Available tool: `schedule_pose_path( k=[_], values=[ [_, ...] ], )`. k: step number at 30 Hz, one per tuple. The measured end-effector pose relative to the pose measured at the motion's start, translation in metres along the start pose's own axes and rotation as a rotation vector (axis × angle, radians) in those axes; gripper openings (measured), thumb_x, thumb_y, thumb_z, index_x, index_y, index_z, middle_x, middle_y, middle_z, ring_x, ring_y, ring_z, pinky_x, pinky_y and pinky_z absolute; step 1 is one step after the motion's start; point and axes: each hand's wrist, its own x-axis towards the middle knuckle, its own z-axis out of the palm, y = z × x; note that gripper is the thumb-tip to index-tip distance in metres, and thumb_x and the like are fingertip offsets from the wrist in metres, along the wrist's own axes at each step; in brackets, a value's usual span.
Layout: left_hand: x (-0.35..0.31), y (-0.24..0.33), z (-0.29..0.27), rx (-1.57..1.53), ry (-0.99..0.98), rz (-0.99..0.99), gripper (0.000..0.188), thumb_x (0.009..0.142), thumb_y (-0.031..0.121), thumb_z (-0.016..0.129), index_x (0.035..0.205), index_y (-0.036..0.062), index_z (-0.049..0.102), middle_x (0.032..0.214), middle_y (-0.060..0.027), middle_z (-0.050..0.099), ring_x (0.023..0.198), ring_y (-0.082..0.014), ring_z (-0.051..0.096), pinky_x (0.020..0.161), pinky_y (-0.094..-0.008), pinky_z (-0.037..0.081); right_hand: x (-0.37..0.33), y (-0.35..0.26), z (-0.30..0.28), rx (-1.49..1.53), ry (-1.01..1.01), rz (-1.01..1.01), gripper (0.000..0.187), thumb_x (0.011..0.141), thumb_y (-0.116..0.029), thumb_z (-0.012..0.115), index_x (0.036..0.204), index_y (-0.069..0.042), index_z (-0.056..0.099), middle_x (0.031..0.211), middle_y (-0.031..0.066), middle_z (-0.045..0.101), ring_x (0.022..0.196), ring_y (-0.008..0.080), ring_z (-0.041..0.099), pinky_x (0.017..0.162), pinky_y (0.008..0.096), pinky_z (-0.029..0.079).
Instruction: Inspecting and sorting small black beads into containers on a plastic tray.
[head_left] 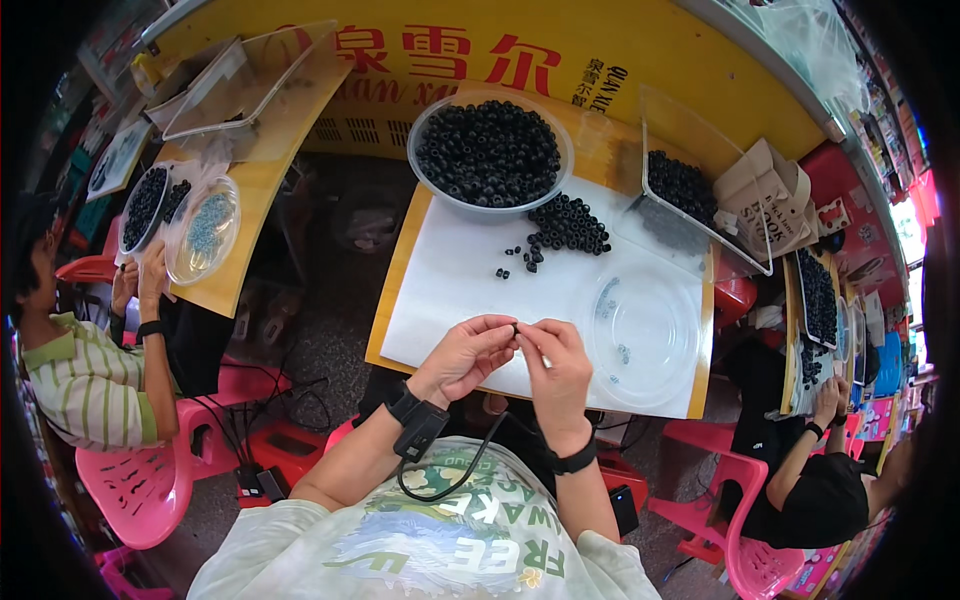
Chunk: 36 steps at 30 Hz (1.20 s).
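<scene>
My left hand (pixel 468 356) and my right hand (pixel 555 365) meet over the near edge of the white sheet (pixel 440 290). Between their fingertips is a small black part (pixel 516 333), mostly covered by the fingers; both hands pinch it. Beyond them, a round clear tub (pixel 566 170) is heaped with black ring-like parts (pixel 490 150). More of these lie in a pile (pixel 572 225) against the tub, with several loose ones (pixel 503 272) nearer my hands. To the right of my right hand, a round clear lid (pixel 660 350) holds a few tiny pale-blue pieces (pixel 623 354).
A tilted clear bin (pixel 690 195) with black parts stands at the table's right, beside a paper bag (pixel 770 195). At left, a person (pixel 95 370) works at another table; another person (pixel 815 490) sits at right. Pink chairs (pixel 150 480) and cables flank me.
</scene>
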Motion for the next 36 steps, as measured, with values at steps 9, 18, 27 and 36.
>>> schedule_pose_path(
  k=[9,18,27,36],
  values=[
    [-0.001,0.009,-0.015,-0.261,0.050,0.106,0.019,0.098,0.009,0.066,0.115,0.0037,0.060,0.107,-0.0093,0.068,0.087,-0.0125,0.067,0.077,-0.0230,0.060,0.052,0.016,0.020,0.086,-0.099,0.004,0.020,0.095,-0.004,0.064,0.113,-0.001,0.072,0.100,0.0153,0.067,0.083,0.0279,0.066,0.075,0.0339,0.053],
    [-0.010,0.015,-0.020,-0.257,0.020,0.121,0.019,0.098,0.007,0.065,0.117,0.0023,0.062,0.109,-0.0113,0.069,0.089,-0.0133,0.067,0.079,-0.0236,0.059,0.074,0.067,0.062,-0.283,-0.280,-0.060,0.010,0.090,-0.007,0.064,0.095,0.002,0.067,0.090,0.0210,0.065,0.081,0.0414,0.066,0.071,0.0480,0.053],
    [-0.009,0.020,-0.009,-0.114,0.089,0.118,0.021,0.098,0.008,0.066,0.118,0.0034,0.062,0.105,-0.0095,0.070,0.088,-0.0133,0.067,0.080,-0.0245,0.059,0.043,0.017,0.010,0.596,-0.138,0.502,0.016,0.088,-0.003,0.073,0.102,0.003,0.072,0.088,0.0052,0.072,0.072,0.0086,0.065,0.066,0.0232,0.052],
    [-0.008,0.016,0.009,0.033,0.041,0.103,0.021,0.097,0.006,0.067,0.117,0.0011,0.067,0.103,-0.0070,0.071,0.089,-0.0130,0.068,0.082,-0.0245,0.059,0.020,0.002,-0.005,0.628,-0.117,0.453,0.015,0.088,0.000,0.075,0.103,0.003,0.074,0.091,0.0044,0.073,0.078,0.0066,0.065,0.070,0.0197,0.051]
  ],
)
